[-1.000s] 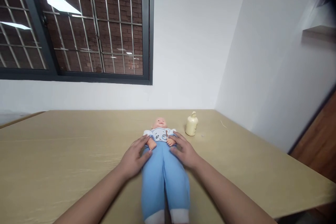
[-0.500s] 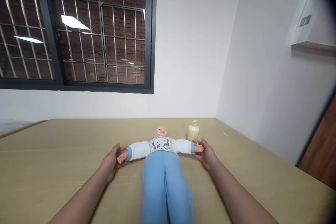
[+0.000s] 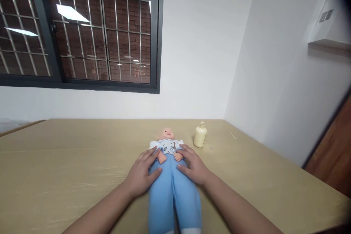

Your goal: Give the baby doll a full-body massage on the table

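Note:
A baby doll (image 3: 160, 186) lies on its back, head away from me, in blue trousers and a white top with a cartoon animal face. Its arms are folded in, with both small hands on its belly. My left hand (image 3: 144, 172) rests over the doll's arm on the left, fingers stretched out and thumb apart on the trousers. On the other side my right hand (image 3: 193, 164) lies likewise over the other arm, its thumb on the trousers. The doll's forearms are partly hidden under my fingers.
A cream bottle (image 3: 200, 136) stands on the tan table (image 3: 82, 168), right of the doll's head. A thin pale strip (image 3: 233, 135) lies near the table's right edge. Behind are a white wall (image 3: 197, 44) and a barred window (image 3: 104, 36).
My hands have moved inward from either side, bringing the doll's outstretched arms down onto its belly. The view has shifted slightly.

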The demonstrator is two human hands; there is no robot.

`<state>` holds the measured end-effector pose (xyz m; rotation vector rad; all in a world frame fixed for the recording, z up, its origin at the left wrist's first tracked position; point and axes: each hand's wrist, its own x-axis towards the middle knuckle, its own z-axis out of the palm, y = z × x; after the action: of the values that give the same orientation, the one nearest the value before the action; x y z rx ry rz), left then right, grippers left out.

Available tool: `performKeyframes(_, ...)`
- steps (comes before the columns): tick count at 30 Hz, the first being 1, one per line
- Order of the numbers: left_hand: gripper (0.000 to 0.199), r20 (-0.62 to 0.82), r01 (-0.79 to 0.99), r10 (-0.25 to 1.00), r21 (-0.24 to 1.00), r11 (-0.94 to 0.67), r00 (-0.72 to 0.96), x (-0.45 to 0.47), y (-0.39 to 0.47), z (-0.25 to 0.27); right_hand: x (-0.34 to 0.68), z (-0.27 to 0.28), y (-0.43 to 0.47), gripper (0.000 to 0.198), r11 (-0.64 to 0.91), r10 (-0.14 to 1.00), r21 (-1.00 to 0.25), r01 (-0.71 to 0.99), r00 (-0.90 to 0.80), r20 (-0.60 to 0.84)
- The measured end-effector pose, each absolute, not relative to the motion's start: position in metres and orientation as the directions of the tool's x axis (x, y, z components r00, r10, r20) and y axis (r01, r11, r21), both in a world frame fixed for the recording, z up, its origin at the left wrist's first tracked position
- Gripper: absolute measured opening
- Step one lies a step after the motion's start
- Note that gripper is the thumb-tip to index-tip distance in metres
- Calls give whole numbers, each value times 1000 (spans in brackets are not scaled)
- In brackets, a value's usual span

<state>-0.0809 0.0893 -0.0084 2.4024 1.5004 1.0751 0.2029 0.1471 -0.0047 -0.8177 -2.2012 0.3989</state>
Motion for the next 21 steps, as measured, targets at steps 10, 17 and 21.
performKeyframes(10,54,240,178,923,965,-193,-302,-121,102,3,236,-8,181,50,139,958,-916,-377,-182,220)
performKeyframes(17,49,-319,-365,920,904,223,-229,-162,115,0,283,-10,200,48,-336,936,-844,-418,-245,-251)
performKeyframes(21,57,-128,-356,962,934,35,-242,-150,108,10,269,-11,198,50,-141,980,-902,-407,-187,-69)
